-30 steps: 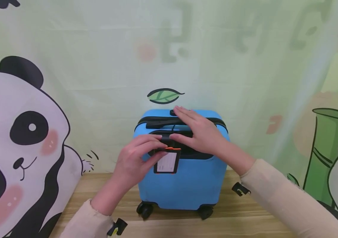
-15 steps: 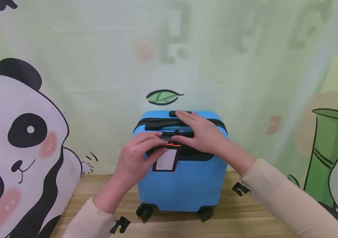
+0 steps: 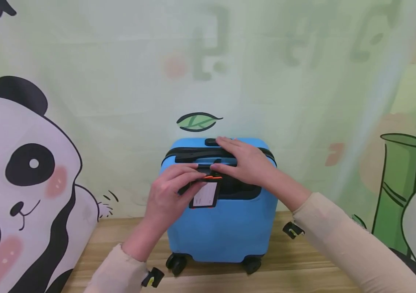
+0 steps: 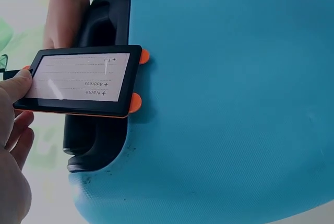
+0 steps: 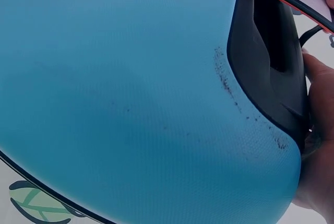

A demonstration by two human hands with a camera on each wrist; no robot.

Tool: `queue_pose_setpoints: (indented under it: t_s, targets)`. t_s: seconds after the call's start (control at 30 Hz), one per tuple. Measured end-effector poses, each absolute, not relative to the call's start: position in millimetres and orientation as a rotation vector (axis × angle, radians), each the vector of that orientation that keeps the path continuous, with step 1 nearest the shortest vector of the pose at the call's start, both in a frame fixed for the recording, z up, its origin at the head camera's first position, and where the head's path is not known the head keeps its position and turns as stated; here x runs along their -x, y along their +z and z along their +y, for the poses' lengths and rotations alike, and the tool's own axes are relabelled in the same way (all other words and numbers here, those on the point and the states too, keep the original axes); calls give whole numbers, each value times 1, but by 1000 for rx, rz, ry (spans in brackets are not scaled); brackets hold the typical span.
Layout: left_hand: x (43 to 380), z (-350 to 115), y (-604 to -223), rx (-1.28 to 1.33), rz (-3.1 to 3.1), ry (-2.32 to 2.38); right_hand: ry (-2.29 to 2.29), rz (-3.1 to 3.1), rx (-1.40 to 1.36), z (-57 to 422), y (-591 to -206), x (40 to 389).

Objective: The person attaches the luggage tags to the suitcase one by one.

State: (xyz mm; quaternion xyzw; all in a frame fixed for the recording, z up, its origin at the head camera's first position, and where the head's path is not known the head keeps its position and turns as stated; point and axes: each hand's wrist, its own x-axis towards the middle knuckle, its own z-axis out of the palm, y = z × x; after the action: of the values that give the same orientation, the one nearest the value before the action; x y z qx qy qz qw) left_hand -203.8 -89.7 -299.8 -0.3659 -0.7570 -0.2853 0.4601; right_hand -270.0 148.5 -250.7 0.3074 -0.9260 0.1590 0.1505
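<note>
A blue hard-shell suitcase (image 3: 222, 232) stands upright on its black wheels. My left hand (image 3: 171, 193) pinches the top end of a black luggage tag (image 4: 78, 80) with orange edges. The tag hangs in front of the black recessed panel (image 4: 99, 143), and its white card carries name and address lines in the left wrist view. My right hand (image 3: 250, 162) lies across the suitcase's top with fairly straight fingers, the fingertips by the black top handle (image 3: 211, 142). Its thumb points at a thin black strap (image 5: 310, 35) that runs from the tag.
The suitcase rests on a wood-grain surface (image 3: 303, 264). Close behind it hangs a pale green printed backdrop (image 3: 120, 73) with a panda, a leaf and bamboo. Dark scuffs mark the shell beside the recessed panel in the right wrist view.
The tag has risen slightly against the suitcase, with my left hand still pinching it. My right hand has barely moved. The whole head view has shifted a little.
</note>
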Motion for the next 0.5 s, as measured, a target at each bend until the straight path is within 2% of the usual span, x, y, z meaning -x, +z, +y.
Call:
queue_pose_setpoints:
  t_s: [0.5]
  targets:
    - [208, -87, -302, 892, -1874, -695, 500, -2675, -899, 150, -251, 272]
